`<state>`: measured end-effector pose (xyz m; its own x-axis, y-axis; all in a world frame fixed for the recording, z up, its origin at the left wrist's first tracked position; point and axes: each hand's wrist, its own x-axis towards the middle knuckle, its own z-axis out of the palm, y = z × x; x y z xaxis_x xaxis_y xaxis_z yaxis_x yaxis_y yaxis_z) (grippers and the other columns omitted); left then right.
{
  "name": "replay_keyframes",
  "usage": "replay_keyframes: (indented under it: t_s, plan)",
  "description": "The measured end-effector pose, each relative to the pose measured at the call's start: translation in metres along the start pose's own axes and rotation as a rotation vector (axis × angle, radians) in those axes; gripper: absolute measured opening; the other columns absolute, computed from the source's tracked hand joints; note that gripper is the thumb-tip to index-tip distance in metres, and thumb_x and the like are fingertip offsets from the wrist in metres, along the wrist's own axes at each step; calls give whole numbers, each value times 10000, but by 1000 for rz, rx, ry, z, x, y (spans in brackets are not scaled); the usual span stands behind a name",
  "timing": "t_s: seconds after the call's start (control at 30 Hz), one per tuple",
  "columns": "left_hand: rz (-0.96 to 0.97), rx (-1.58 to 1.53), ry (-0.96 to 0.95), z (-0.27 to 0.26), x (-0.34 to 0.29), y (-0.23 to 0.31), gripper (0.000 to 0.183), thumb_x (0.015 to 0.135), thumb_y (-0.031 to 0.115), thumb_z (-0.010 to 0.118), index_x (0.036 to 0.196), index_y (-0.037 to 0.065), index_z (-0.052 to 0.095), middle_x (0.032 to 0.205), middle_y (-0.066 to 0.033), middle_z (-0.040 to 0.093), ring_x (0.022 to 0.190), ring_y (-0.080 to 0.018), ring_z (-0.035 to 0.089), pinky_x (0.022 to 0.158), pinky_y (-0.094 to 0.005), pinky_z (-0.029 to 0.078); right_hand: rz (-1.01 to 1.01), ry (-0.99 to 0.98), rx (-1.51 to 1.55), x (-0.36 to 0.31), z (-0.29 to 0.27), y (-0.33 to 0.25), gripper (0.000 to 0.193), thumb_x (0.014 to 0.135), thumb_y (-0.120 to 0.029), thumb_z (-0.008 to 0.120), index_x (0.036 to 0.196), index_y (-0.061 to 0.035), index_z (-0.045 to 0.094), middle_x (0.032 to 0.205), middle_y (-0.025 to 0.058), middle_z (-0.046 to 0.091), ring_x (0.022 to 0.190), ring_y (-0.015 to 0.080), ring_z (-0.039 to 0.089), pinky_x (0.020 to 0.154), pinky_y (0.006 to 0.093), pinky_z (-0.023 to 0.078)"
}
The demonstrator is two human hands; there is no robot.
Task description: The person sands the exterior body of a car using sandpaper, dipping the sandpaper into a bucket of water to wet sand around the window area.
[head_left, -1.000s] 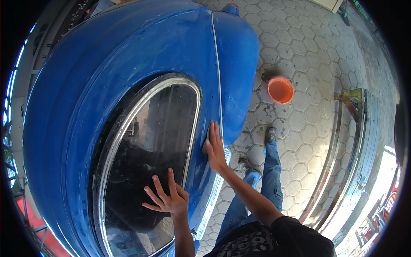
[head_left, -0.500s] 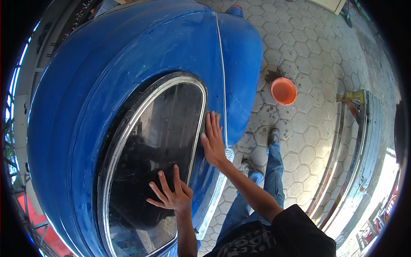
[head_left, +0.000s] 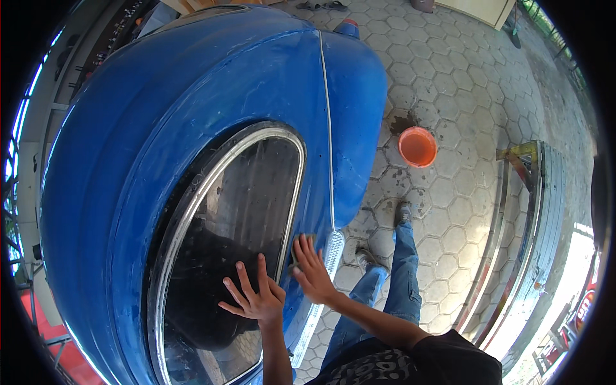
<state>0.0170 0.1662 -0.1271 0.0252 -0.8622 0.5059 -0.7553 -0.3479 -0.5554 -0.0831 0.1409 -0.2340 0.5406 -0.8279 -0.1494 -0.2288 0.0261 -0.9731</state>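
A blue car body (head_left: 256, 77) with rounded panels fills the left and middle. My left hand (head_left: 258, 300) is open, its fingers spread on the dark window glass (head_left: 256, 192), which has a bright metal trim (head_left: 199, 192) around it. Beside the window, my right hand (head_left: 312, 273) lies on the blue panel, fingers stretched forward and close together. It presses a small grey-green pad (head_left: 293, 267) against the paint. Only edges of the pad show, so its exact kind is unclear.
An orange bucket (head_left: 418, 147) with liquid stands on the hexagonal paving (head_left: 449, 205), with wet patches around it. A long worn bench (head_left: 552, 212) is at the right. A perforated light strip (head_left: 333, 251) runs along the car beside my legs.
My right hand has slid back along the panel toward me, the pad moving with it. My left hand stays spread on the glass. The view has shifted slightly.
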Motion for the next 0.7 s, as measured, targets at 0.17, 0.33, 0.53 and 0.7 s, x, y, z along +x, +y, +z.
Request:
replay_keyframes:
  t_s: [0.17,0.33,0.53,0.7]
  plan:
    - [-1,-21,17,2,4,6,323,939,245,428,1110,305,695,1400,-42,485,1379,-333,310,1119,-584,15,5,252,34,90,-58,5,627,989,-432,242,1513,-115,108,1576,131,42,1447,334,-11,1128,548,1]
    - [-6,-3,23,5,2,2,326,942,252,420,1103,304,698,1400,-41,485,1381,-330,306,1120,-587,10,-31,275,53,78,-37,2,626,989,-428,262,1513,-121,109,1576,133,32,1445,349,-9,1130,549,34]
    - [22,5,19,0,2,1,329,928,233,426,1095,293,704,1398,-50,484,1385,-332,295,1123,-584,11,29,278,102,80,-47,25,631,982,-438,245,1516,-134,104,1576,130,33,1450,320,-4,1138,529,36]
    - [-20,14,7,5,-5,1,320,876,192,479,1078,273,713,1386,-72,487,1384,-358,286,1115,-602,-4,-42,336,52,136,-86,26,656,980,-475,269,1513,-126,115,1574,130,50,1449,323,24,1142,518,32]
